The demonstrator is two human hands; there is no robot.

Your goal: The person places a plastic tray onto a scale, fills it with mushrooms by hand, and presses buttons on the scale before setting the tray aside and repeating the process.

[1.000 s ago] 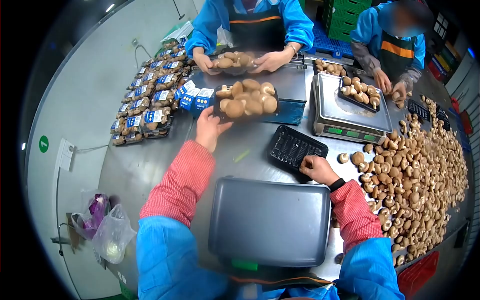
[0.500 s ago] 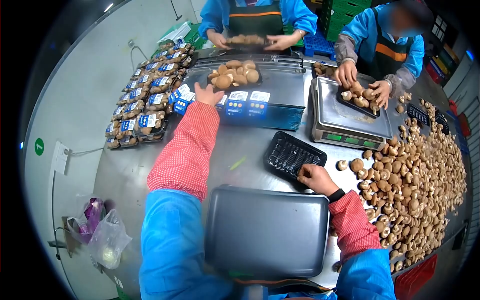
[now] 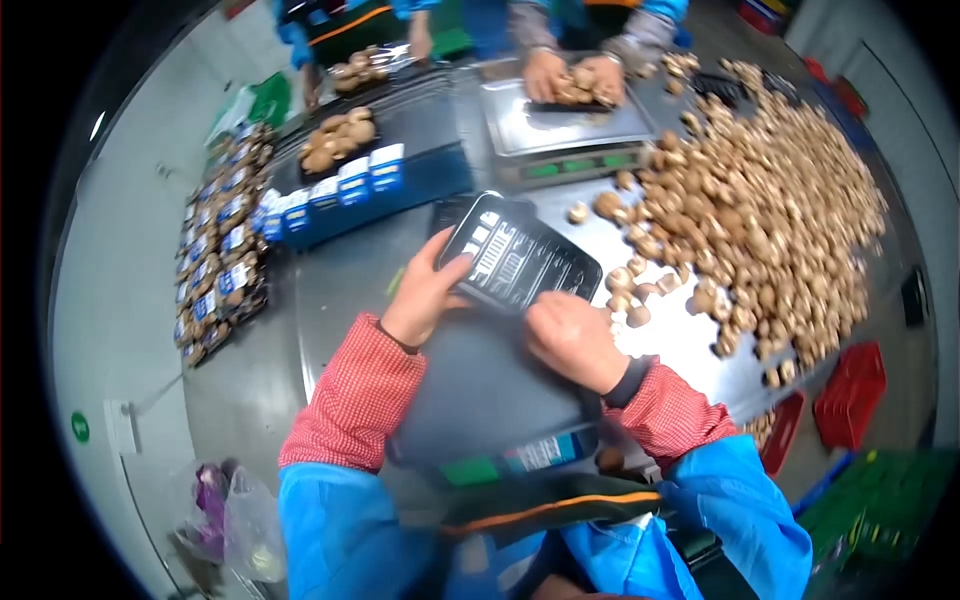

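My left hand [image 3: 425, 290] grips the left end of a black ribbed plastic tray [image 3: 520, 262], thumb over its rim. At the tray's near right edge, the curled fingers of my right hand [image 3: 575, 340] are closed on it. The tray is tilted above a dark grey flat platform [image 3: 470, 385], which is blurred. Behind the held tray, part of another black tray [image 3: 455, 212] shows on the steel table. Several loose mushrooms [image 3: 630, 290] lie just right of my right hand.
A large mushroom heap [image 3: 760, 210] covers the right side. Ahead, a co-worker's hands [image 3: 575, 75] hold mushrooms on a scale [image 3: 560, 140]. A wrapping machine [image 3: 420, 170] bears a mushroom tray [image 3: 337, 140]. Packed trays [image 3: 220, 250] are stacked left; a red crate [image 3: 848, 395] stands lower right.
My left hand has come back from the labels by the wrapping machine to the black tray. The tray is lifted and tilted between both hands. The view has turned right.
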